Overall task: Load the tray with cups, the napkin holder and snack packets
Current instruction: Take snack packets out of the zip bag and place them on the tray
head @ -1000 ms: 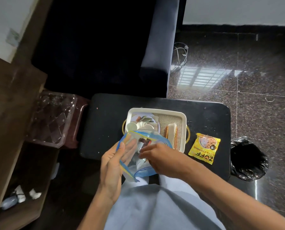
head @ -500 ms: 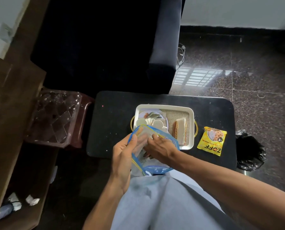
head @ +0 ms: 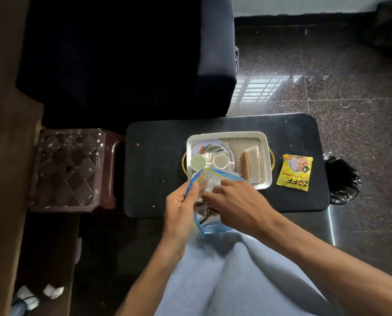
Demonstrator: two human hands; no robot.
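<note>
White rectangular tray (head: 228, 134) on black worktop (head: 158, 179); yellow snack packet (head: 294, 172) at its 3 o'clock. Left hand (head: 181, 208) pinches clear blue-edged zip bag (head: 209, 182); right hand (head: 238, 204) reaches inside, and we cannot tell its grip. Risk: the bag swings and topples the white cups (head: 221, 161).

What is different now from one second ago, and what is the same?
The left hand went from lying flat against the zip bag to pinching its rim. The right hand stays at the bag's mouth. The tray, both cups, napkin holder and yellow packet did not move.
</note>
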